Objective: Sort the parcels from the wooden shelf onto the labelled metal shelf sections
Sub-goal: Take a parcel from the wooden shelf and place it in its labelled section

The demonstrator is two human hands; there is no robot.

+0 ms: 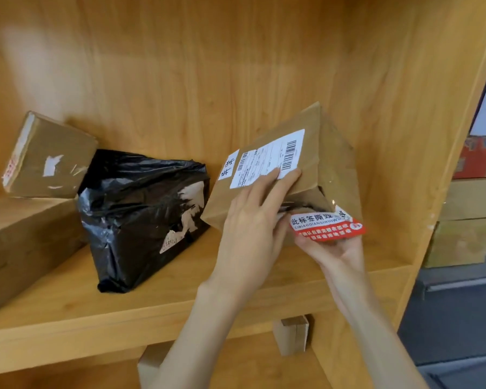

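While tilted up on the wooden shelf (180, 299), leans a brown cardboard parcel (309, 169) at the right end of the compartment, close to the right side wall, one lower corner near the board and the top slanting back toward the rear panel. Runs with its long axis sloping from lower left to upper right, white shipping label (267, 160) with barcodes facing the camera. Lies directly ahead of both hands, equally near to each. Rests with straight fingers flat on the label face: left hand (253, 223), not curled round anything. Cups the lower end from beneath, fingers bent under a red and white seal sticker (328, 224): right hand (334, 248), gripping the parcel. Probably mid-lift, to judge from the tilt. Sits just left of the parcel a black plastic-wrapped parcel (143, 217); farther left, a small taped box (48, 155) propped on a larger carton (20, 240). No metal shelf in view.
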